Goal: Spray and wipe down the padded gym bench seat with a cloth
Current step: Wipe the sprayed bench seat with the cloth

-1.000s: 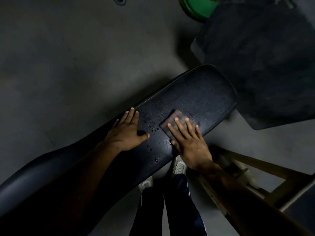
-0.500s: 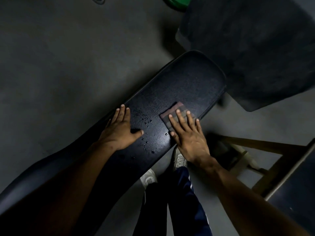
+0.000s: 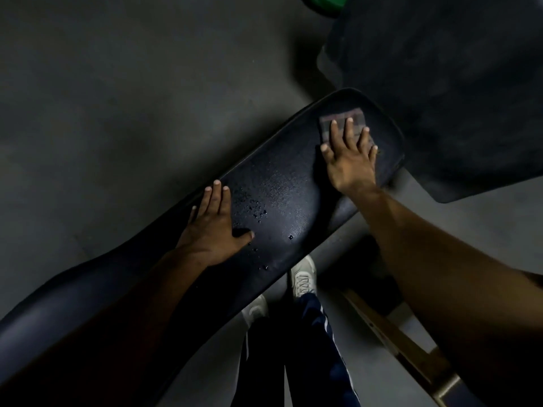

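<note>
Closest to the camera are the person's dark blue trouser legs [image 3: 308, 348] and white shoes [image 3: 304, 279], standing on the grey floor [image 3: 102, 98] just beside the near edge of the long black padded bench [image 3: 279, 183]. To the right of the bench, low down, there is a brown wooden frame [image 3: 411, 351].

The left hand [image 3: 213, 227] rests flat on the middle of the bench. Its fingers [image 3: 217, 192] are straight and hold nothing. It looks like it is only steadying the person.

Just past that hand, the bench has little drops of water [image 3: 257, 211] on it, and a few more sit near its front edge. So the spraying looks done. This wet part has not been wiped dry yet.

Farther along, near the far round end of the bench, the right hand [image 3: 349, 157] presses down on a small, dark, checked, folded cloth [image 3: 342, 123]. Its fingers [image 3: 348, 130] are spread out straight on top of the cloth, not curled round it. The cloth lies flat on the bench pad. The pad here looks dull and has no drops.

So the wiping seems to be under way. The wet middle part is probably left to do, and maybe the long end near the camera too.

Past the far end of the bench lies a big dark mat [image 3: 455, 83] on the floor. At the very top edge, something round and green [image 3: 323, 4] peeks in. The room is dim.
</note>
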A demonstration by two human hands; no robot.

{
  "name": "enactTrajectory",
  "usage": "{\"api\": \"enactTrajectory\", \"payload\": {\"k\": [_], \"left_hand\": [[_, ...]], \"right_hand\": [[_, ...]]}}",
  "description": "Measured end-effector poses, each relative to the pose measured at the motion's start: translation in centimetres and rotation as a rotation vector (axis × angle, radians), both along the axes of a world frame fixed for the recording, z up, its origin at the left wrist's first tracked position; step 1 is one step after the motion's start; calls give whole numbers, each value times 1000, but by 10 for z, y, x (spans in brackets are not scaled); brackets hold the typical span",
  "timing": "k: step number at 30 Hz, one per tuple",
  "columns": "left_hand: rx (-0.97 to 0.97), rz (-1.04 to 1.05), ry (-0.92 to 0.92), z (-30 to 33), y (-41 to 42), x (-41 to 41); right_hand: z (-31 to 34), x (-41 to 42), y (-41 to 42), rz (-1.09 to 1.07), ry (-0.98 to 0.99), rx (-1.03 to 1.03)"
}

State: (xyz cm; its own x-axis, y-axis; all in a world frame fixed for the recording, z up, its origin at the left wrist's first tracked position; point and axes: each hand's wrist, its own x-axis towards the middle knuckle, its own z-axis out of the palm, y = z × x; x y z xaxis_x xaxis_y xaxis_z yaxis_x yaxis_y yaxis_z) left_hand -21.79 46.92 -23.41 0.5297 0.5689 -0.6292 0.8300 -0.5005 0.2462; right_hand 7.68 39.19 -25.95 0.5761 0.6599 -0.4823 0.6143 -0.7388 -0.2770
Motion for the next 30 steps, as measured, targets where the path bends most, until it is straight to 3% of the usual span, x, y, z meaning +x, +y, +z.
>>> {"api": "enactTrajectory", "payload": {"k": [10, 15, 20, 24, 30], "left_hand": [[71, 84, -78, -9, -10, 0], [61, 77, -67, -9, -9, 2], [23, 65, -45, -2, -4, 4], [-1, 106, -47, -5, -2, 5], [27, 216, -127, -12, -12, -5]], "right_hand": [[-5, -18, 73, 447, -41, -12], [-9, -61, 38, 736, -61, 107], [-13, -80, -23, 829, -91, 125], [-14, -62, -51, 743, -99, 99], [-9, -41, -20, 335, -83, 29]]}}
